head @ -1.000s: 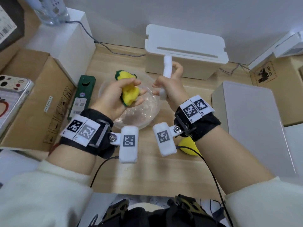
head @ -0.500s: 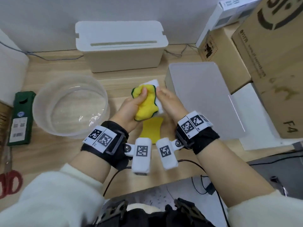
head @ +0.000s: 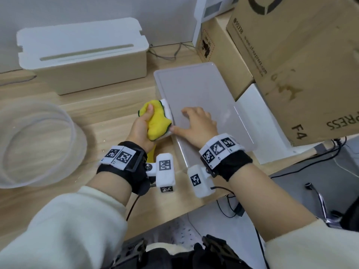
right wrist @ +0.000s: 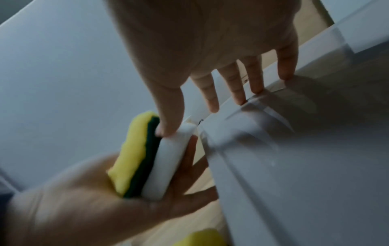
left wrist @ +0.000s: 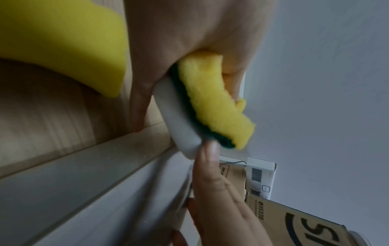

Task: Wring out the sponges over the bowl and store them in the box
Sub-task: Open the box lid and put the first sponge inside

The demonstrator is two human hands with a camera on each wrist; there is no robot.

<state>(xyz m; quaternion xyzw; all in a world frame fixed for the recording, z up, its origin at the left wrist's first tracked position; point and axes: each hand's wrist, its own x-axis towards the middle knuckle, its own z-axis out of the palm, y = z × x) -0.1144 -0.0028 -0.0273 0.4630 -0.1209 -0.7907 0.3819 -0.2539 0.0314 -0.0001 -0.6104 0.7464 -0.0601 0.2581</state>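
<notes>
The wringing looks finished for this pair, and the step in hand seems to be opening the box. The left hand [head: 142, 126] grips a yellow-and-green sponge [head: 157, 121] stacked against a white sponge [head: 167, 111], thumb curled over them, just beside the box's near-left edge. The right hand [head: 196, 123] lies spread and flat on the grey lidded box [head: 223, 90], thumb touching the white sponge. Next, the lid probably needs lifting by its left rim. Cardboard cartons [head: 301, 65] crowd the right hand's far side; the clear bowl [head: 37, 144] sits well left. Another yellow sponge [left wrist: 63, 41] lies under the left wrist on the desk [head: 108, 105].
</notes>
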